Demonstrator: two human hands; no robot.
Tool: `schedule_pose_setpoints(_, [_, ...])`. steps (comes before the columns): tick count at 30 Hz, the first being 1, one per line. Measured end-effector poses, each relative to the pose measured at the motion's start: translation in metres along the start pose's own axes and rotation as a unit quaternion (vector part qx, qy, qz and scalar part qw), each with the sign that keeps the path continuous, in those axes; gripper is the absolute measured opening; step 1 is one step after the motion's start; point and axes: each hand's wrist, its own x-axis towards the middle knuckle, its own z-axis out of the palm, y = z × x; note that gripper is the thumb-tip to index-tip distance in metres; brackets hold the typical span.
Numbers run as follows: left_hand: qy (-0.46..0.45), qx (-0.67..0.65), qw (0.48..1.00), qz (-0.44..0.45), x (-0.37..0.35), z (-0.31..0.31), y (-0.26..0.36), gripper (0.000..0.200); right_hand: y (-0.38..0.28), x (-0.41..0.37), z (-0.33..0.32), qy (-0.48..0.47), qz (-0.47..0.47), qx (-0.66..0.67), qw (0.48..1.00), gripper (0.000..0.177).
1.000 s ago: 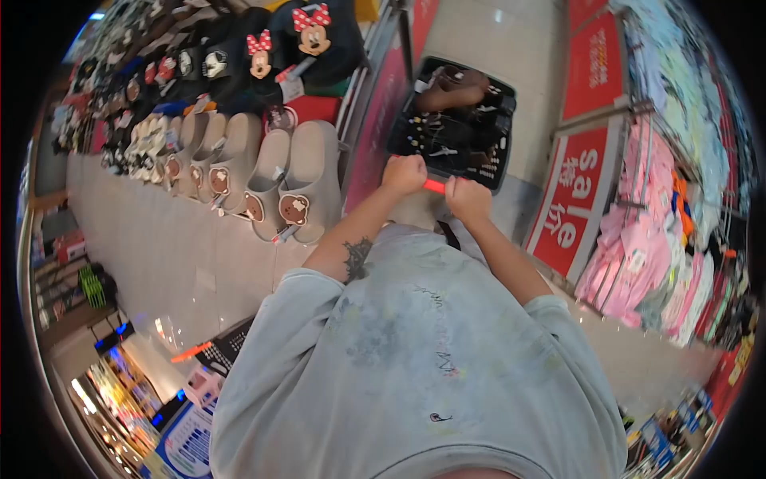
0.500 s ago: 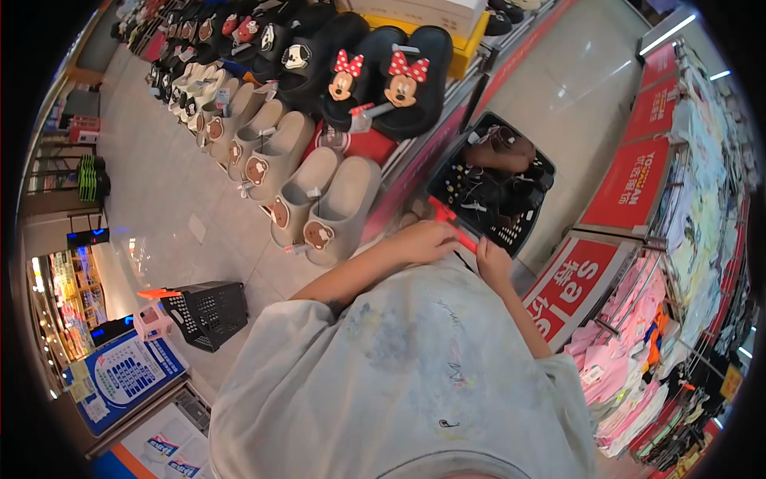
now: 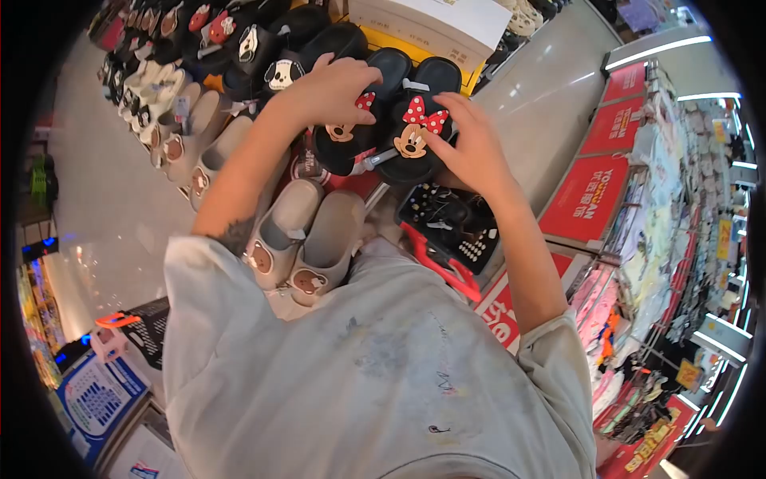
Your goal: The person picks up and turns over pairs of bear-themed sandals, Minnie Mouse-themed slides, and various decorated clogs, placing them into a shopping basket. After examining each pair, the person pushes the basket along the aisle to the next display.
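Note:
A pair of black slippers with mouse faces and red polka-dot bows lies at the end of the display. Over the left slipper (image 3: 339,148) is my left hand (image 3: 333,89), its fingers spread and partly covering the bow. My right hand (image 3: 471,144) is at the right edge of the right slipper (image 3: 409,156), thumb and fingers apart beside its bow. Whether the fingertips touch the slippers is hard to tell. A white tag joins the pair. Beige bear slippers (image 3: 329,239) sit nearer my body.
A black basket (image 3: 487,219) with a red handle (image 3: 443,267) and dark items stands at my right front. A white box (image 3: 431,28) is behind the slippers. Clothes racks with red signs (image 3: 582,195) line the right. Another basket (image 3: 148,331) is at the left.
Both hands have left the red basket handle and moved forward and up to the black mouse slippers. The handle now leans toward my body. The view has shifted.

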Motion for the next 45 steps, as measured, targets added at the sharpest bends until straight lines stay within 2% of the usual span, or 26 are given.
schedule_pose_setpoints(1, [0.009,-0.009,1.000,-0.011,0.005,0.000,-0.001,0.045,0.003,0.007,0.000,-0.014,-0.008,-0.004,1.000,0.043])
schedule_pose_setpoints(3, [-0.172,-0.065,0.981,-0.063,0.017,-0.005,0.003,0.051,0.006,0.020,0.004,-0.206,0.097,0.011,0.974,0.043])
schedule_pose_setpoints(5, [-0.157,-0.095,0.979,-0.086,0.018,-0.001,0.001,0.051,0.013,0.029,0.009,-0.226,0.105,0.034,0.968,0.038])
schedule_pose_setpoints(7, [-0.178,-0.103,0.971,-0.119,0.021,0.004,0.000,0.055,0.012,0.031,0.006,-0.267,0.185,0.116,0.939,0.033])
schedule_pose_setpoints(11, [-0.188,-0.091,0.973,-0.103,0.027,-0.001,0.002,0.055,0.023,0.035,0.011,-0.291,0.171,0.123,0.933,0.032])
schedule_pose_setpoints(13, [-0.146,-0.127,0.978,-0.081,0.026,0.011,-0.009,0.051,0.023,0.036,0.010,-0.290,0.154,0.138,0.935,0.032])
schedule_pose_setpoints(15, [-0.160,-0.133,0.976,-0.070,0.028,0.018,-0.015,0.051,0.034,0.030,0.019,-0.288,0.151,0.133,0.936,0.033])
schedule_pose_setpoints(17, [-0.157,-0.143,0.974,-0.084,0.023,0.026,-0.015,0.052,0.037,0.023,0.022,-0.254,0.152,0.130,0.946,0.034])
schedule_pose_setpoints(20, [-0.074,-0.176,0.977,-0.089,0.015,0.030,-0.015,0.053,0.030,0.023,0.021,-0.220,0.131,0.154,0.954,0.033])
schedule_pose_setpoints(22, [-0.107,-0.163,0.975,-0.104,0.020,0.021,-0.011,0.053,0.030,0.021,0.024,-0.204,0.124,0.168,0.956,0.033])
schedule_pose_setpoints(24, [-0.142,-0.153,0.971,-0.119,0.021,0.020,-0.009,0.054,0.036,0.021,0.028,-0.224,0.114,0.107,0.962,0.032])
schedule_pose_setpoints(27, [-0.124,-0.139,0.975,-0.121,0.019,0.024,-0.011,0.053,0.037,0.018,0.030,-0.179,0.103,0.168,0.964,0.033])
schedule_pose_setpoints(29, [-0.020,-0.117,0.991,-0.070,0.009,0.029,-0.011,0.050,0.042,0.017,0.032,-0.171,0.088,0.133,0.972,0.035])
schedule_pose_setpoints(31, [0.210,-0.056,0.976,-0.015,-0.010,0.036,-0.005,0.041,0.044,0.012,0.034,-0.167,0.077,0.103,0.977,0.037])
schedule_pose_setpoints(32, [0.161,-0.095,0.982,-0.030,-0.019,0.002,0.018,0.052,0.044,0.012,0.033,-0.165,0.081,0.091,0.979,0.039])
schedule_pose_setpoints(33, [0.237,-0.157,0.956,-0.070,-0.032,-0.008,0.037,0.036,0.043,0.012,0.033,-0.165,0.083,0.081,0.979,0.041])
schedule_pose_setpoints(35, [0.386,-0.085,0.915,-0.083,-0.078,0.004,0.027,0.031,0.033,0.007,0.028,-0.148,0.075,0.100,0.981,0.041])
schedule_pose_setpoints(37, [0.465,-0.052,0.860,-0.204,-0.143,0.010,0.027,0.021,0.018,0.003,0.026,0.032,-0.070,-0.060,0.995,0.037])
schedule_pose_setpoints(38, [0.518,-0.081,0.804,-0.281,-0.177,0.021,0.025,0.020,0.002,-0.004,0.022,0.024,-0.080,-0.049,0.995,0.037])
schedule_pose_setpoints(39, [0.568,-0.106,0.736,-0.353,-0.209,0.033,0.023,0.021,-0.016,-0.011,0.017,0.066,-0.069,-0.058,0.994,0.036])
schedule_pose_setpoints(40, [0.564,-0.100,0.703,-0.422,-0.236,0.041,0.025,0.022,-0.032,-0.018,0.016,0.105,-0.057,-0.066,0.991,0.035])
schedule_pose_setpoints(41, [0.555,-0.095,0.665,-0.491,-0.264,0.052,0.029,0.023,-0.040,-0.030,0.026,0.108,-0.092,-0.044,0.989,0.033])
schedule_pose_setpoints(42, [0.508,-0.167,0.615,-0.579,-0.301,0.077,0.030,0.026,-0.052,-0.043,0.035,0.046,-0.115,-0.032,0.992,0.030])
schedule_pose_setpoints(43, [0.457,-0.239,0.555,-0.653,-0.327,0.099,0.030,0.029,-0.064,-0.051,0.045,-0.085,-0.105,0.085,0.987,0.028])
schedule_pose_setpoints(44, [0.404,-0.336,0.468,-0.711,-0.330,0.106,0.044,0.037,-0.077,-0.060,0.055,-0.257,-0.022,0.159,0.953,0.032])
schedule_pose_setpoints(45, [0.343,-0.428,0.368,-0.751,-0.326,0.111,0.066,0.045,-0.092,-0.063,0.064,-0.348,0.015,0.147,0.926,0.039])
